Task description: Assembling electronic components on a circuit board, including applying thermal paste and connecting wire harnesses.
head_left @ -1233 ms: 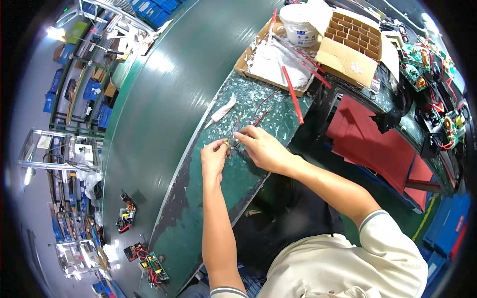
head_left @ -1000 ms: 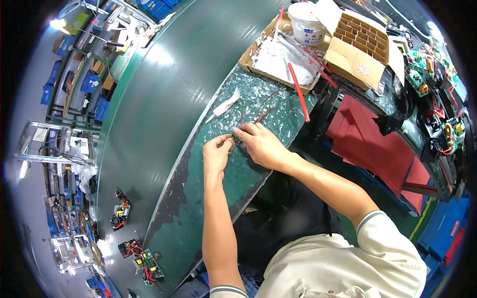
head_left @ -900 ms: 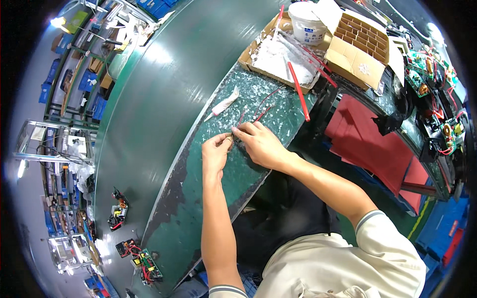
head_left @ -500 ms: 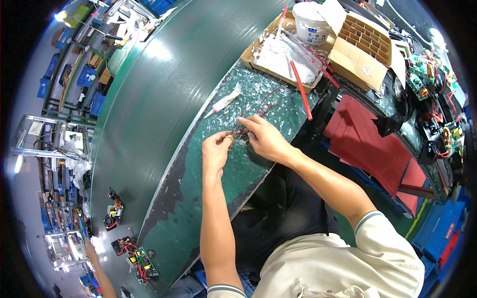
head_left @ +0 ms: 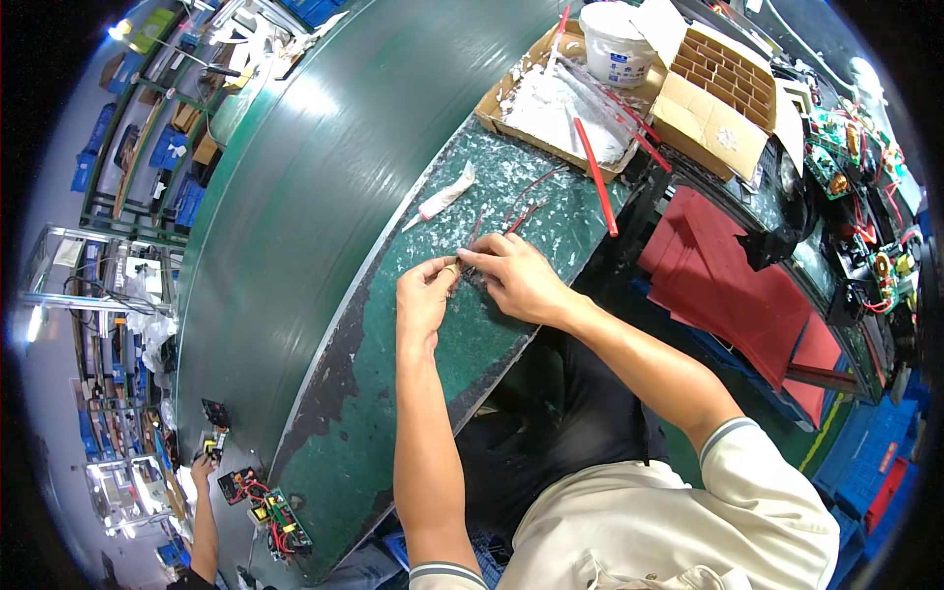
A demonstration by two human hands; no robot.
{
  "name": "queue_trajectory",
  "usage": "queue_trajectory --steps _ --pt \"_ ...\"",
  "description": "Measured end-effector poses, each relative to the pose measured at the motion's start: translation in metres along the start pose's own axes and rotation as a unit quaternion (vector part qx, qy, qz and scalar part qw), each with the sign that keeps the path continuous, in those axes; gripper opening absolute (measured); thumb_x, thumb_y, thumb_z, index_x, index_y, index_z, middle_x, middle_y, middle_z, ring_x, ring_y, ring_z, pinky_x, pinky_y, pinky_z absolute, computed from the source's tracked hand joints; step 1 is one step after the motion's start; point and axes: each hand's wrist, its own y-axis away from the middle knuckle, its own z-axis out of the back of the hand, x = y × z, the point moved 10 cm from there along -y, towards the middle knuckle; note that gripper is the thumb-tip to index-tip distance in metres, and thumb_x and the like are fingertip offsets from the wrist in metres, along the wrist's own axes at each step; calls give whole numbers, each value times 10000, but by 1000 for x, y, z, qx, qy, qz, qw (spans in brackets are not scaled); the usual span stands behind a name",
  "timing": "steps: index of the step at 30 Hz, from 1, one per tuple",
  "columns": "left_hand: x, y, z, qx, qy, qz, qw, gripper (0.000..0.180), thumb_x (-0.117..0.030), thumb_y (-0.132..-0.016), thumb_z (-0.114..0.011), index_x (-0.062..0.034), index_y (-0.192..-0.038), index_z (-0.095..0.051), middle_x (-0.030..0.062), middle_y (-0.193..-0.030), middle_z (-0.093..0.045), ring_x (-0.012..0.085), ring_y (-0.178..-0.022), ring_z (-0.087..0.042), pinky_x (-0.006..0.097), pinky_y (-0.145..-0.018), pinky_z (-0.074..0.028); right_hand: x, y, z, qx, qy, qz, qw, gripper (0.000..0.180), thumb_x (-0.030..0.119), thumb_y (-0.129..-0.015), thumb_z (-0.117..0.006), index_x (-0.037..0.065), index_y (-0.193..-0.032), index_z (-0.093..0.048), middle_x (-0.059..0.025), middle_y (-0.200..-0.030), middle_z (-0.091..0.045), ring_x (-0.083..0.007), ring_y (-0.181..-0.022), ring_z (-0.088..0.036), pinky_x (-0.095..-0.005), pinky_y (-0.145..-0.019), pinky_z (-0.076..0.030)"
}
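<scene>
Head view: I see the left hand (head_left: 425, 295) pinching a largely hidden wired piece (head_left: 459, 263) over the bench (head_left: 472, 344); whether the right hand (head_left: 521, 280), touching it, grips I cannot tell. Beyond lie red wires (head_left: 523, 217), a white tube (head_left: 445, 199), then a cardboard tray (head_left: 541, 147).

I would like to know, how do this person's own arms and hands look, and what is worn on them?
The left hand and right hand show no gloves, and no watch is visible at the wrists. The forearms are uncovered. The short cream sleeves end in grey-striped cuffs.
</scene>
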Motion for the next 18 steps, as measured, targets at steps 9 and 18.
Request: queue_trajectory --steps 9,18 --pt "2 -1 0 20 12 13 1000 183 -51 -898 -635 53 -1038 -688 3 -805 -640 59 -674 -531 206 -606 -416 1 1 8 -22 -52 16 998 539 -24 -771 -583 65 -1303 -579 -155 -1153 -584 -340 -1014 -570 -429 -920 -462" --pt "-1 1 -1 11 5 16 1000 165 -63 -892 -653 36 -1015 -699 -3 -797 -643 60 -674 -532 202 -609 -410 -23 0 16 -54 -118 -94 987 439 -44 -834 -519 26 -1263 -586 -179 -1055 -577 -340 -981 -596 -392 -853 -490"
